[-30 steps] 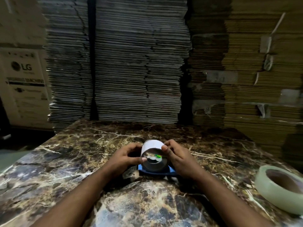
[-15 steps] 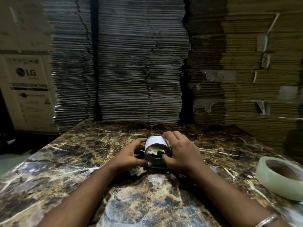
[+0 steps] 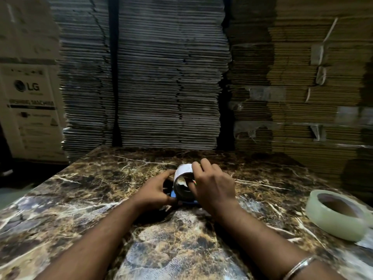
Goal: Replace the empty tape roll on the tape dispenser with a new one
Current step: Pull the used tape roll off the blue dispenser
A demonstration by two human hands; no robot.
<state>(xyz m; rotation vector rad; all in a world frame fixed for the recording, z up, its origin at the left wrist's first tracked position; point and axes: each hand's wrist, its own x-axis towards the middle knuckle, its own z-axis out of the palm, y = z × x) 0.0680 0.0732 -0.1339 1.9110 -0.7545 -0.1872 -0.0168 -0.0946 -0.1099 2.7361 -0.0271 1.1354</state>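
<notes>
Behind everything, tall stacks of flattened cardboard (image 3: 167,77), grey in the middle and brown to the right, with a printed LG carton (image 3: 30,110) at far left. In front, a dark marble-patterned table (image 3: 181,239) veined in white and tan. Near its right edge, lying flat and well apart from the hands, a full roll of clear tape (image 3: 337,215), pale greenish with a brown core. At the table's centre, a blue tape dispenser (image 3: 182,200), mostly hidden, only a strip of its base showing beneath the hands. Standing on it, the empty tape roll (image 3: 184,178): a bare cardboard core, white outside, dark inside, with a torn pale scrap on its inner wall and its open end facing the camera. Right hand (image 3: 214,184) curled over the core's top and right side, thumb apparently hooked inside the opening, gripping it. Left hand (image 3: 155,188) curled at the core's left side, probably clasping the dispenser, though contact hard to make out. Thin metal bangle (image 3: 298,266) on the right wrist.
</notes>
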